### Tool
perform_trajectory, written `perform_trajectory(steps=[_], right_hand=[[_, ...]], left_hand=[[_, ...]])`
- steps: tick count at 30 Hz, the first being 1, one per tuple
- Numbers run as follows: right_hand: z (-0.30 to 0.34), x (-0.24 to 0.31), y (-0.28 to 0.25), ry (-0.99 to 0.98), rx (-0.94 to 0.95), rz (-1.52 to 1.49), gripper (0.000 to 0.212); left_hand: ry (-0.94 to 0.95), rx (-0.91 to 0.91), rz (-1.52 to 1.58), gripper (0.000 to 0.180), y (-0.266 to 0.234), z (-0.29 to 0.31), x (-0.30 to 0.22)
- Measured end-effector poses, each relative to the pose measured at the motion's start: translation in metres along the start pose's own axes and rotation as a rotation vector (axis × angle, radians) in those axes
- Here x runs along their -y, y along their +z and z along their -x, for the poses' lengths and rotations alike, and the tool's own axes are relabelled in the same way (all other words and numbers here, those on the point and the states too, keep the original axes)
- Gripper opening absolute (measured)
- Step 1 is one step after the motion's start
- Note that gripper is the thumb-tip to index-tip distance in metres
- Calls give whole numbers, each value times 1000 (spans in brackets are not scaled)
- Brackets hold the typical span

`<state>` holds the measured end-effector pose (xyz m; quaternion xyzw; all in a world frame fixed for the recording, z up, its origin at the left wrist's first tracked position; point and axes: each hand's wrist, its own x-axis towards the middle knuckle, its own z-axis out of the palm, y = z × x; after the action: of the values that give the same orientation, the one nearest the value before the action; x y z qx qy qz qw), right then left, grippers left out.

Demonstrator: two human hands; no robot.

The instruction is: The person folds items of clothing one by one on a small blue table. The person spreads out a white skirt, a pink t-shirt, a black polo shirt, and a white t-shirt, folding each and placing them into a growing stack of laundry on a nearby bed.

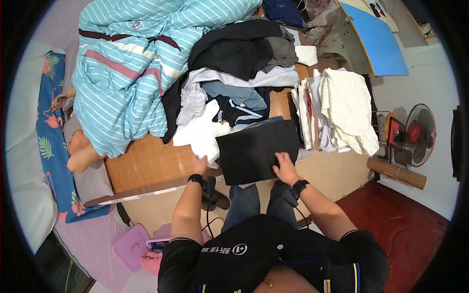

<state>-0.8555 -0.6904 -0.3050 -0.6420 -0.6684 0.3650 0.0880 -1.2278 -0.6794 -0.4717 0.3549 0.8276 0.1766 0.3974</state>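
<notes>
My left hand (199,165) is at the near edge of a crumpled white garment (198,138), its fingers closed on the cloth. My right hand (285,168) lies on the right part of a black folded cloth (254,149), fingers spread over its surface. That cloth is flat and roughly rectangular, and its near edge hangs over the bed's edge above my legs. Behind it lies a heap of loose clothes, with a black garment (229,46) on top, a light grey-white garment (190,100) and a blue denim piece (239,95).
A striped light-blue quilt (122,97) covers another person, whose bent arm or leg (83,151) shows at the left. Several folded garments stand beside a cream striped garment (347,110) at the right. Beyond are a fan (415,132) and a brown roll (395,172).
</notes>
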Motion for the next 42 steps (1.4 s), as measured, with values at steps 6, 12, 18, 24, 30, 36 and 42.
perform_trajectory(steps=[6,12,18,24,30,36,42], right_hand=[[5,-24,26,355,219,-111,49],[26,-26,-8,419,197,-174,33],[54,-7,-50,363,32,-306,19],[66,76,-113,7,-23,-567,47],[154,127,-261,-343,-389,-197,89],[285,55,-368,-381,-654,-471,49],[443,-64,-474,-293,-830,-829,31]], left_hand=[[-53,-25,6,72,23,-65,-73],[-75,82,227,58,-6,-81,-69],[195,128,663,29,-118,4,-200],[401,325,827,25,-158,138,-310],[512,783,937,28,-110,342,-420],[819,1156,795,33,-43,511,-495],[875,1400,564,26,57,675,-573]])
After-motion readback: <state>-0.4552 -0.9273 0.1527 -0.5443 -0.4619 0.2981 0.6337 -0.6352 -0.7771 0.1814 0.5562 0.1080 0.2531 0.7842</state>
